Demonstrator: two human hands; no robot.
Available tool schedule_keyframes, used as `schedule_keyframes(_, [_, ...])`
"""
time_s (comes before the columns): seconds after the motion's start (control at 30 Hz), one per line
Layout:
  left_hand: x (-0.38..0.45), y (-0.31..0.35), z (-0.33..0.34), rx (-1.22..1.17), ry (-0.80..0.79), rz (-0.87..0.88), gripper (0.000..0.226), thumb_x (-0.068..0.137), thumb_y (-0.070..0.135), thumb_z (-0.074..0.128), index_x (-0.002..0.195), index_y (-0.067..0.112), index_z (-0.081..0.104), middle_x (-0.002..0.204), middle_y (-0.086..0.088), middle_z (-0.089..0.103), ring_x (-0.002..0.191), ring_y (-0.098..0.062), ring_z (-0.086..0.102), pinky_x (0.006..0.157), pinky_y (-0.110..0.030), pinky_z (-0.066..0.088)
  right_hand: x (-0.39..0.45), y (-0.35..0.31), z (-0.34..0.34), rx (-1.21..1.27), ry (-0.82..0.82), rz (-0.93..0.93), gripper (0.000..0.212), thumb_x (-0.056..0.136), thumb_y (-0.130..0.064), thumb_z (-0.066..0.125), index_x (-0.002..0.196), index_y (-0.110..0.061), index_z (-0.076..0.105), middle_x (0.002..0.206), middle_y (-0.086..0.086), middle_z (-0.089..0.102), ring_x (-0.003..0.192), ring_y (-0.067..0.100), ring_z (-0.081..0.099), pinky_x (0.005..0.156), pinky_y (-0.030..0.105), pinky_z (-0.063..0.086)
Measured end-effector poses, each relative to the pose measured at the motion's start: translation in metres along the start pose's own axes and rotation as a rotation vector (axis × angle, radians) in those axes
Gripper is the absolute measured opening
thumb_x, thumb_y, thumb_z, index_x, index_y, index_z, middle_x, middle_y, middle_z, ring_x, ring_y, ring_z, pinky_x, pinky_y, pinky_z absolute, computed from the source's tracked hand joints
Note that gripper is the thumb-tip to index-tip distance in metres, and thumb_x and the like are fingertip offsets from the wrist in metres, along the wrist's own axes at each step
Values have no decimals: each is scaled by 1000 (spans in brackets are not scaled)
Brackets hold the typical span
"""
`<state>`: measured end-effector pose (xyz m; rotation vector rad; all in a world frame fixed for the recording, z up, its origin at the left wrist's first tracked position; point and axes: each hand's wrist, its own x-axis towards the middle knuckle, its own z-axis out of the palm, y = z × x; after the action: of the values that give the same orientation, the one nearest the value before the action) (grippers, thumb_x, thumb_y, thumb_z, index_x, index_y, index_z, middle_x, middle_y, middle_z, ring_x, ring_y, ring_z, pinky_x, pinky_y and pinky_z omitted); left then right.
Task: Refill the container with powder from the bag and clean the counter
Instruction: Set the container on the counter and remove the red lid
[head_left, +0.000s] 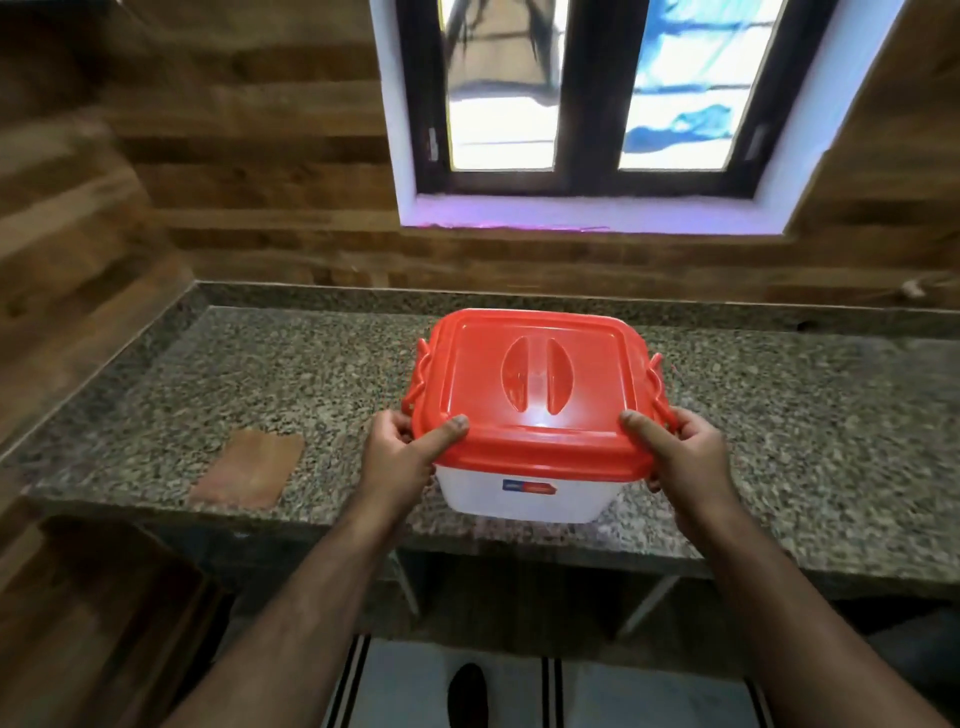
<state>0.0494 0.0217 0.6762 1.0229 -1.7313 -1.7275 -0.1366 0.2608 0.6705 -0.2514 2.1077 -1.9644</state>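
Your left hand (400, 447) and right hand (680, 447) grasp the lidded container (524, 491) by its sides, near the worktop's (260, 374) front edge. No bag is in view. If it sits partly past that edge, letting go could probably tip it off.

Both bare forearms reach forward over the near edge of the table. The left hand (402, 449) and the right hand (678, 449) grip opposite sides of the container (524, 499), thumbs pressed on top, fingers curled around.
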Motion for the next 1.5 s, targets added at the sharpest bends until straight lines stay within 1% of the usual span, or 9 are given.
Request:
schedule_keyframes(0.13, [69, -11, 20, 12, -40, -58, 60, 81, 40, 93, 118, 10, 57, 112, -12, 75, 79, -15, 69, 52, -20, 51, 62, 9, 19, -76, 3, 22, 51, 87, -34, 85, 129, -10, 70, 103, 12, 79, 74, 20, 75, 44, 21, 50])
schedule_keyframes(0.43, [178, -24, 53, 99, -143, -90, 77, 66, 66, 94, 114, 17, 60, 110, -8, 76, 84, -18, 73, 59, -27, 56, 157, 22, 39, -197, 56, 104, 47, 80, -44, 85, 113, -12, 76, 89, 9, 80, 57, 9, 68, 44, 24, 47])
schedule_keyframes(0.53, [184, -25, 56, 215, -145, -22, 93, 49, 95, 79, 105, 23, 61, 101, -2, 75, 86, -18, 72, 67, -35, 57, 167, 28, 32, -248, 77, 132, 53, 80, -53, 82, 114, -13, 76, 87, 7, 80, 58, 12, 69, 46, 26, 48])
schedule_keyframes(0.67, [200, -17, 49, 327, -101, -5, 93, 71, 106, 44, 104, 22, 67, 97, -4, 78, 89, -25, 73, 78, -45, 62, 179, 35, 20, -433, 141, 58, 60, 91, -75, 60, 95, -18, 79, 82, 0, 80, 76, 20, 76, 67, 37, 61])
schedule_keyframes(0.93, [228, -14, 55, 449, -29, 58, 53, 100, 64, 61, 85, 15, 73, 75, -4, 78, 75, -29, 76, 70, -47, 62, 195, 36, 16, -674, 113, -117, 51, 108, -54, 53, 86, -14, 75, 69, 0, 74, 66, 25, 73, 60, 44, 62])
schedule_keyframes(1.13, [229, -20, 59, 601, 48, 204, 47, 112, 42, 54, 77, 14, 69, 65, -6, 71, 65, -31, 70, 58, -36, 50, 195, 39, 12, -680, 79, -145, 46, 114, -32, 46, 76, -14, 65, 66, 2, 66, 58, 17, 61, 46, 16, 37])
schedule_keyframes(1.23, [228, -37, 62, 331, 89, 76, 44, 114, 34, 50, 82, 16, 74, 67, -4, 76, 68, -28, 75, 64, -36, 58, 198, 51, 8, -334, 89, 67, 45, 115, -33, 46, 86, -8, 70, 75, 14, 75, 71, 32, 75, 61, 36, 64])
schedule_keyframes(1.37, [222, -64, 72, -239, 60, -357, 45, 112, 43, 53, 98, 12, 81, 88, -13, 83, 80, -32, 77, 74, -45, 62, 201, 67, 10, -14, 86, 305, 51, 112, -48, 47, 102, -5, 72, 93, 25, 78, 83, 36, 72, 84, 63, 62])
schedule_keyframes(1.5, [229, -73, 76, -467, -1, -518, 34, 108, 38, 60, 115, 12, 80, 103, -11, 80, 82, -24, 73, 73, -39, 59, 206, 69, 13, 86, 77, 370, 51, 113, -48, 43, 104, -6, 69, 77, 19, 67, 65, 26, 60, 60, 41, 55])
